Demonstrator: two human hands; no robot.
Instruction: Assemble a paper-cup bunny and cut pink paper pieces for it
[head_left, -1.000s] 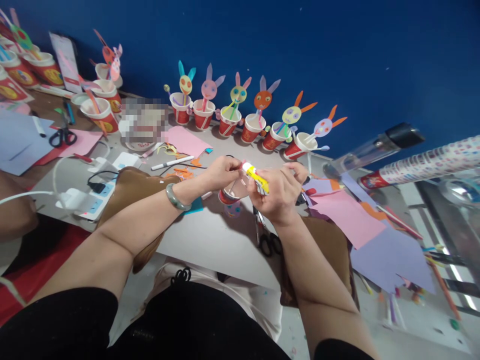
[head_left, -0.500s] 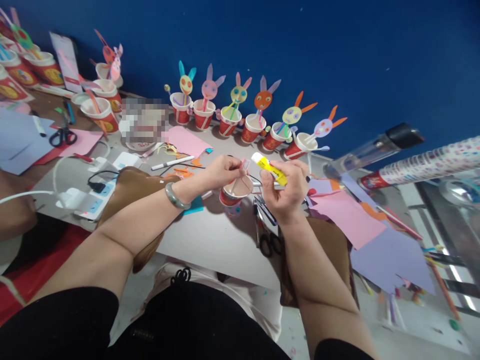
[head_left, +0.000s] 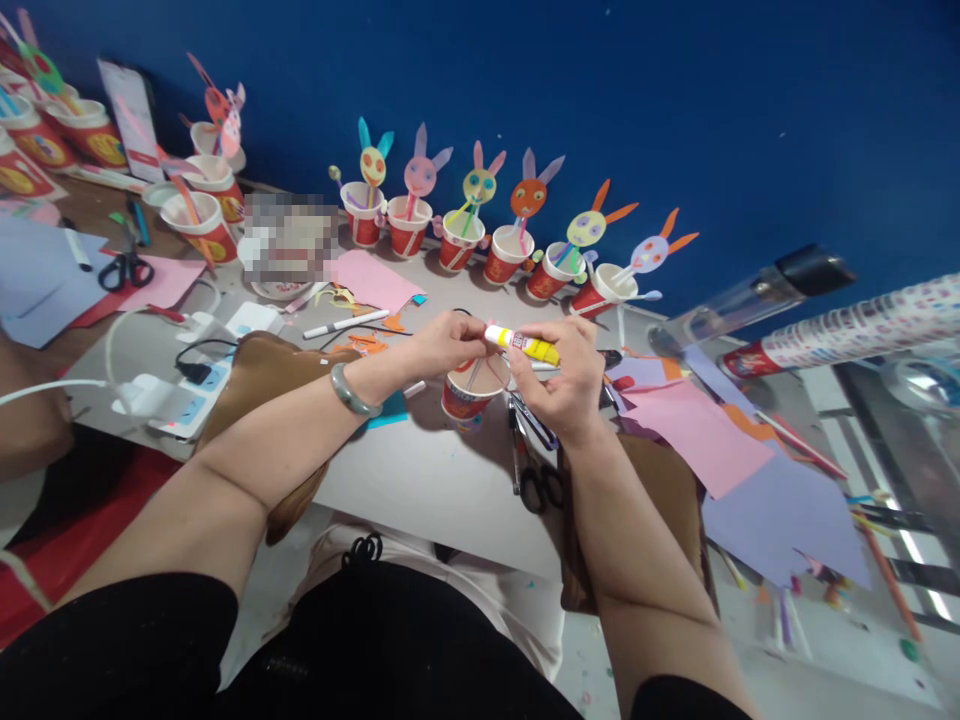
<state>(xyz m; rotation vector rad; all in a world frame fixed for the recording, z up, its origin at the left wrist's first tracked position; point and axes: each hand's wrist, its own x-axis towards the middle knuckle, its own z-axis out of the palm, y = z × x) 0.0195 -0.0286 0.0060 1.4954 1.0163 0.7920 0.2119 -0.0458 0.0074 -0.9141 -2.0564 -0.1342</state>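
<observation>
My right hand (head_left: 566, 375) is closed around a yellow and white glue stick (head_left: 529, 345), held nearly level. Its white end meets the fingertips of my left hand (head_left: 454, 340). Those fingers pinch the top of a thin straw that rises from a red paper cup (head_left: 466, 402); the pinched end is mostly hidden by the fingers and the glue stick. The cup stands upright on the table below both hands. Close to its right lie black-handled scissors (head_left: 541, 485).
Along the blue wall stands a row of red cups (head_left: 454, 255) with paper rabbit heads. Pink paper (head_left: 697, 430) and purple paper (head_left: 784, 515) lie at right. A white pen (head_left: 345, 324), orange scraps (head_left: 366, 345) and a power strip (head_left: 187, 405) lie left. Another person's arm (head_left: 34, 420) shows at far left.
My right hand has moved slightly left and levelled the glue stick, bringing its white end to my left fingertips. My left hand keeps its pinch almost in place.
</observation>
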